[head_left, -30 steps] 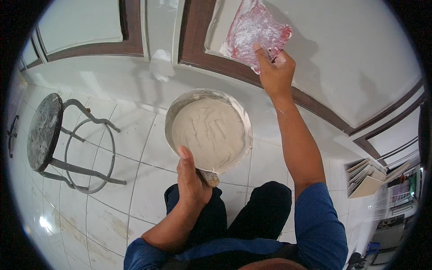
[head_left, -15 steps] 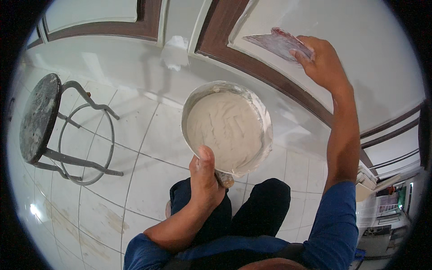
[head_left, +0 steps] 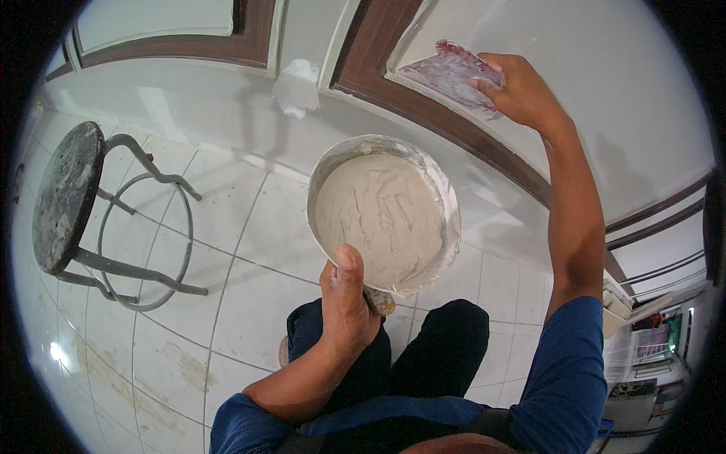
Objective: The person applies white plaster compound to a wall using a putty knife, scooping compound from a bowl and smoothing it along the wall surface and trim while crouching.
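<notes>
My left hand (head_left: 348, 306) grips a round metal pan (head_left: 449, 200) by its handle side, the thumb pressed against the rim. Smooth off-white putty (head_left: 378, 216) fills much of the pan, with ridges across its surface. A worn, roughened handle end (head_left: 380, 301) sticks out beside my fingers. Up at the right, my right hand (head_left: 522, 89) is closed on a flat putty spreader (head_left: 446, 82), reddish and smeared with white. The spreader lies over the pale wall panel (head_left: 597, 83), close to the inner corner of its brown frame (head_left: 370, 57). Its contact edge is hard to make out.
A round stool (head_left: 69, 198) with grey metal legs stands at the left on white floor tiles (head_left: 249, 318). A bright white patch (head_left: 297, 88) marks the wall between two brown frames. Stacked pale boards (head_left: 620, 306) and a cluttered room appear at the far right.
My right hand has moved left and slightly up with the spreader, nearer the frame's corner. The pan in my left hand has hardly shifted.
</notes>
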{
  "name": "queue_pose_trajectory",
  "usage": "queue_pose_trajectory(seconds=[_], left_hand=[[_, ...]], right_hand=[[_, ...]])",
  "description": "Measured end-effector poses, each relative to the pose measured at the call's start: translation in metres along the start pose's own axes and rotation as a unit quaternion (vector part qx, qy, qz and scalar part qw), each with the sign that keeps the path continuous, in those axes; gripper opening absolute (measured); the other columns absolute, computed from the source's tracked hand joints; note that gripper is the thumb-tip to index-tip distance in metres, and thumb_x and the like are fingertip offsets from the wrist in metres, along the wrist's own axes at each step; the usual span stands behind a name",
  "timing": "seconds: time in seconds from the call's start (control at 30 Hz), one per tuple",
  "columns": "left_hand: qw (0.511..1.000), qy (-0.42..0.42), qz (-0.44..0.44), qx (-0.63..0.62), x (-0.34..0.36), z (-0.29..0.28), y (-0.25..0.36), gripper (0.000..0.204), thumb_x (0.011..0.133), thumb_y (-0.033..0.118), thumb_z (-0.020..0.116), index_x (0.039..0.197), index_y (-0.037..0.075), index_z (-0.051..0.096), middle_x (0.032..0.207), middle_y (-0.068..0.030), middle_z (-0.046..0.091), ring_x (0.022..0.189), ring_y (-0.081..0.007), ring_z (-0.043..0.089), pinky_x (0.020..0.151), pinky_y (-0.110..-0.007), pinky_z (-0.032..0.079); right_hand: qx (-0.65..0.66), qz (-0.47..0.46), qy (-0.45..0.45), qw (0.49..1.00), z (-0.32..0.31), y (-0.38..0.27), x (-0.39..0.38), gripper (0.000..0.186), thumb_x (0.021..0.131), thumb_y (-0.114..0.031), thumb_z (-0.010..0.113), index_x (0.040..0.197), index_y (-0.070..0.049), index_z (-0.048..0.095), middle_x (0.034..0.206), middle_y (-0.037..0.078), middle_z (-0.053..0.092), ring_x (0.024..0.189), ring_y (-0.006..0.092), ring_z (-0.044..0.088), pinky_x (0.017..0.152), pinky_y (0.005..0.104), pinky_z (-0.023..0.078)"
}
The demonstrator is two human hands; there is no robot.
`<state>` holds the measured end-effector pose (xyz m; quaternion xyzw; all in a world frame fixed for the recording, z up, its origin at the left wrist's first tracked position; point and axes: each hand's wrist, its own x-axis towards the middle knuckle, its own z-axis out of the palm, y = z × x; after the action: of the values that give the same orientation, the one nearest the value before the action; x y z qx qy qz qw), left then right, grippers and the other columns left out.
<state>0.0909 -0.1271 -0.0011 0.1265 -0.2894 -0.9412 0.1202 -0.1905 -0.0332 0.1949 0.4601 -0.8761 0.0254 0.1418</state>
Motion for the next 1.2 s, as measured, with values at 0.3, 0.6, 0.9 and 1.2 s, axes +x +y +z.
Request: queue_pose_trajectory(seconds=[0.3, 0.6, 0.9, 1.2], left_hand=[[1.000, 0.006, 0.006, 0.003, 0.000, 0.001, 0.001, 0.094, 0.086, 0.077, 0.044, 0.145, 0.005, 0.028, 0.120, -0.0136, 0.058, 0.083, -0.0200, 0.065, 0.052, -0.029, 0.050], [1.000, 0.025, 0.001, -0.002, 0.001, 0.001, -0.002, 0.095, 0.085, 0.078, 0.044, 0.143, 0.004, 0.029, 0.115, -0.0136, 0.060, 0.077, -0.0193, 0.065, 0.046, -0.028, 0.045], [0.999, 0.031, 0.031, -0.014, 0.004, 0.005, -0.005, 0.097, 0.084, 0.078, 0.045, 0.144, 0.003, 0.028, 0.122, -0.0139, 0.057, 0.086, -0.0203, 0.065, 0.052, -0.029, 0.049], [0.998, -0.019, 0.013, -0.064, 0.000, 0.003, 0.004, 0.094, 0.088, 0.064, 0.056, 0.143, -0.006, 0.024, 0.135, -0.0224, 0.046, 0.121, -0.0299, 0.054, 0.098, -0.041, 0.049]], right_hand=[[-0.008, 0.000, -0.010, 1.000, 0.004, 0.004, 0.006, 0.028, 0.082, -0.019, 0.069, 0.104, -0.001, 0.068, 0.094, 0.025, 0.067, 0.086, 0.0416, 0.063, 0.084, 0.0451, 0.049], [-0.020, -0.003, 0.006, 1.000, 0.012, 0.005, 0.008, 0.030, 0.083, -0.021, 0.068, 0.106, -0.002, 0.069, 0.097, 0.025, 0.067, 0.093, 0.0420, 0.063, 0.088, 0.0459, 0.049], [-0.037, 0.007, 0.016, 0.999, 0.014, -0.004, 0.005, 0.027, 0.082, -0.021, 0.066, 0.103, -0.004, 0.070, 0.091, 0.024, 0.068, 0.086, 0.0428, 0.063, 0.084, 0.0463, 0.050], [-0.042, -0.011, 0.143, 0.989, -0.023, 0.007, 0.004, 0.030, 0.081, -0.023, 0.070, 0.102, -0.002, 0.071, 0.090, 0.023, 0.069, 0.084, 0.0391, 0.066, 0.082, 0.0417, 0.051]])
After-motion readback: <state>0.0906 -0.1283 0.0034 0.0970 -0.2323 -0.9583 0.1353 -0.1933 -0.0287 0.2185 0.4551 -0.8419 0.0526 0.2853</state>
